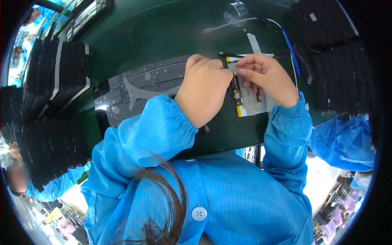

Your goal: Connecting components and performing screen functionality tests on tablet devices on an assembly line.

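In front of me on the dark green table lies a flat battery pack (pixel 247 108) with yellow edges and a pale, silvery face. A narrow circuit strip (pixel 237 94) with small parts runs down its left side. My left hand (pixel 206 87) is closed at the pack's upper left edge, its back toward me, so whatever its fingertips hold is hidden. My right hand (pixel 269 77) hovers over the upper part of the pack, fingers curled and thumb drawn close to the index finger. Anything between them is too small to make out. A pale strip (pixel 253 43) sticks out beyond the pack's top edge.
Left of the pack lies a grey-black segmented panel (pixel 143 83) under glossy film. Stacks of black padded trays stand left (pixel 53 141) and right (pixel 343 77). A clear tape roll (pixel 236 14) and a blue pen-like tool (pixel 290 53) lie at the back.
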Available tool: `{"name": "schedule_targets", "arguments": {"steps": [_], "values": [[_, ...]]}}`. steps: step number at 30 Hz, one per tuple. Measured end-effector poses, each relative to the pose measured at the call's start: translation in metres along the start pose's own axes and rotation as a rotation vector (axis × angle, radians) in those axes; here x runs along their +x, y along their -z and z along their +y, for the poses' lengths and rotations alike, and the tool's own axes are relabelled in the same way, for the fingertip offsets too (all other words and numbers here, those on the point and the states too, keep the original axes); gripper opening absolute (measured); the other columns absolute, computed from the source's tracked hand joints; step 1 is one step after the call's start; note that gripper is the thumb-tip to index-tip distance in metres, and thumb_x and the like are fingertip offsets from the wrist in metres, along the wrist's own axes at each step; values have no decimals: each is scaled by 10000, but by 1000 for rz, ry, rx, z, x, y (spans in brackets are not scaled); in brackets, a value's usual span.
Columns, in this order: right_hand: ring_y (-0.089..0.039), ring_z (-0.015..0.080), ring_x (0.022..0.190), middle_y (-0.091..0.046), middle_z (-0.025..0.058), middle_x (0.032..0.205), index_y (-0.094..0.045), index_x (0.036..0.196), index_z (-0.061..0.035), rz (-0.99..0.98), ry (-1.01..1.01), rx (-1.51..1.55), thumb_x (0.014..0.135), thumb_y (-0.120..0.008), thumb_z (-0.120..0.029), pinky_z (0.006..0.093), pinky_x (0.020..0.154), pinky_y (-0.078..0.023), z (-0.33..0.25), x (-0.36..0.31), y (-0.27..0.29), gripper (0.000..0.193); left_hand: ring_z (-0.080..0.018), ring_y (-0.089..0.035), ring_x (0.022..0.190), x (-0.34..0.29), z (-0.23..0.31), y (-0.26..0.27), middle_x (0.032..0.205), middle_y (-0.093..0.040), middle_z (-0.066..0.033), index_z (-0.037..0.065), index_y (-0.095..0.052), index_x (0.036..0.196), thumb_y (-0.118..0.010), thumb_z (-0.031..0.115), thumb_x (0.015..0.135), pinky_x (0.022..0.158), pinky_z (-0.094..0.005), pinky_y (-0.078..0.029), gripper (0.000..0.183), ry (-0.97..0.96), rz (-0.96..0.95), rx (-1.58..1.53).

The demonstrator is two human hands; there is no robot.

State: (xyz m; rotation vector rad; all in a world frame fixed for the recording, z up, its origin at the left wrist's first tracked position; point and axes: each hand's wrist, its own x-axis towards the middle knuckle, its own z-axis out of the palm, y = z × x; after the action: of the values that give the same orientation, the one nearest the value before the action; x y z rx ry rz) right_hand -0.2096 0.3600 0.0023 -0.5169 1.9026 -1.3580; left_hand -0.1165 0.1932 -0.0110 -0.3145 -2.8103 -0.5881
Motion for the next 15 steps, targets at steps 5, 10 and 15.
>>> {"name": "schedule_targets", "arguments": {"steps": [5,10,15], "values": [[-560,81,651,-613,37,817,-569,1056,-11,14,12,-38,857,-593,-149,205,512,-446,0,0,-1,243,-272,-570,835,0,1,2,795,-598,-89,87,-643,794,-648,105,705,850,-419,-376,91,31,-36,-26],[-556,80,646,-613,34,814,-572,1054,-18,19,-7,-58,859,-589,-148,205,513,-445,-2,0,-1,235,-268,-569,839,0,2,3,799,-601,-88,90,-651,801,-642,114,712,853,-418,-367,92,46,-50,-9],[-554,78,643,-613,33,813,-573,1051,-19,8,-16,-47,859,-587,-148,205,510,-443,-1,0,0,231,-257,-570,842,-1,2,3,801,-603,-79,98,-659,807,-644,117,712,842,-404,-373,99,53,-47,23]]}}
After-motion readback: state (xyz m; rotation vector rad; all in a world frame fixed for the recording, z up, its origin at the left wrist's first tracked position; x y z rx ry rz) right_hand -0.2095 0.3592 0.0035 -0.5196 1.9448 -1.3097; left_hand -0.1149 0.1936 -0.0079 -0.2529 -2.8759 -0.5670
